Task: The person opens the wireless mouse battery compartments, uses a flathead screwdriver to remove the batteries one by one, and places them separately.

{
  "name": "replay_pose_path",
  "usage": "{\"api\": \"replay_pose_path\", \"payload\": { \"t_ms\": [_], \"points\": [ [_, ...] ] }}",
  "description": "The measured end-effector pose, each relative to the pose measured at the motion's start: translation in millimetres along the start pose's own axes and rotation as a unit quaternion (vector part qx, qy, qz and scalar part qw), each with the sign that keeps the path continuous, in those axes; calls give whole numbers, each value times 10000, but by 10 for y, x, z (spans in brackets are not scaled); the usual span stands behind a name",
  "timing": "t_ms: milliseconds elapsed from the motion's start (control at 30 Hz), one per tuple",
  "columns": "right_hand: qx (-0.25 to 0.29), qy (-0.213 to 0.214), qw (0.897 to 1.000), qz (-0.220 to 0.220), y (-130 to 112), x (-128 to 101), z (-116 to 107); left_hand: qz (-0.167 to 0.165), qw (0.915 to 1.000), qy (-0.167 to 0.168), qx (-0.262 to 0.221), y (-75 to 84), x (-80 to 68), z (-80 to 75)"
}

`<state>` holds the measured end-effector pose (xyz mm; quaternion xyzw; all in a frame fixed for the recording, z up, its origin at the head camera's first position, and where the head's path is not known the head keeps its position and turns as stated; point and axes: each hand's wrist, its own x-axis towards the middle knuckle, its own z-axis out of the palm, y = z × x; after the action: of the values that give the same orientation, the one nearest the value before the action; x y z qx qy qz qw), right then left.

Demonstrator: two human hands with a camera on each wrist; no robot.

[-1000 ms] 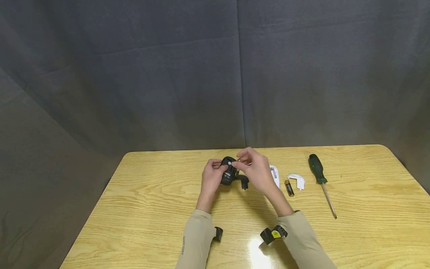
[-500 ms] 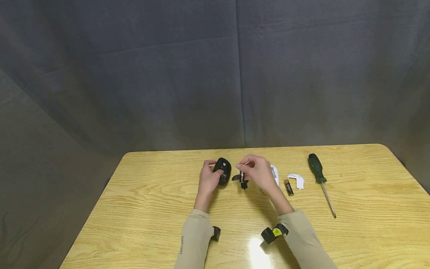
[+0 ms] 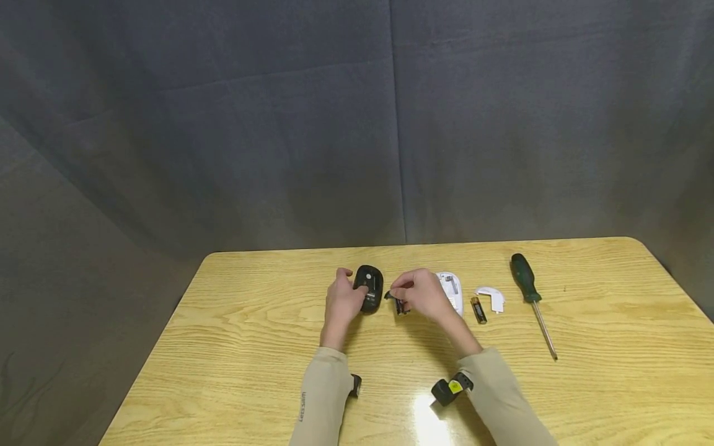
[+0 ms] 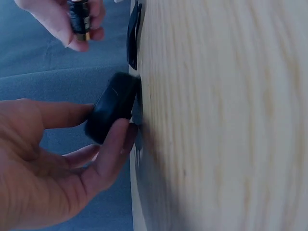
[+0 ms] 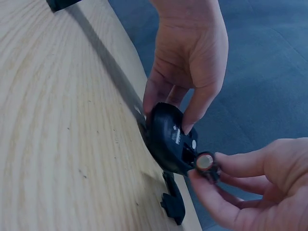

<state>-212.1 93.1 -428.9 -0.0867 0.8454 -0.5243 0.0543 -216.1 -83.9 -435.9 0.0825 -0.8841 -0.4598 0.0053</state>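
Head view: left hand (image 3: 341, 300) grips the black mouse (image 3: 369, 288) on the table (image 3: 234, 347); right hand (image 3: 424, 294) pinches a battery (image 3: 399, 305).
Left wrist view: fingers (image 4: 113, 149) clasp the mouse.
Right wrist view: battery beside the mouse's underside.

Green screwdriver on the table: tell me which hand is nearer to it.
Right. The right hand, pinching a battery, sits mid-table with the white mouse between it and the green screwdriver. The left hand grips the black mouse farther away.

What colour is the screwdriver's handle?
Dark green; the screwdriver shows best in the head view, lying at the table's right.
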Motion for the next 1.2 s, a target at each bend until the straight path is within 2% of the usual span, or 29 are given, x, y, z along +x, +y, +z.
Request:
{"api": "replay_pose_path", "payload": {
  "t_ms": [233,467,767,867,1067,1200],
  "points": [
    [-786,-206,9966,-143,4,2,107,0,9988,-56,487,-9,-12,-23],
    [-1188,-104,9920,-416,14,-5,172,0,9978,-48,657,-10,-9,-28],
    [-1542,-79,9860,-627,22,-13,237,36,9935,-82,1133,1,-1,-39],
    [-1824,12,9805,-735,20,-11,260,91,9932,-80,1157,1,5,-49],
    [-2558,153,9606,-1074,22,-28,306,302,9935,-77,1094,-19,11,-62],
    [-2672,115,9576,-1068,-11,-30,270,670,9902,-216,1205,-22,8,-72]
  ]
}}
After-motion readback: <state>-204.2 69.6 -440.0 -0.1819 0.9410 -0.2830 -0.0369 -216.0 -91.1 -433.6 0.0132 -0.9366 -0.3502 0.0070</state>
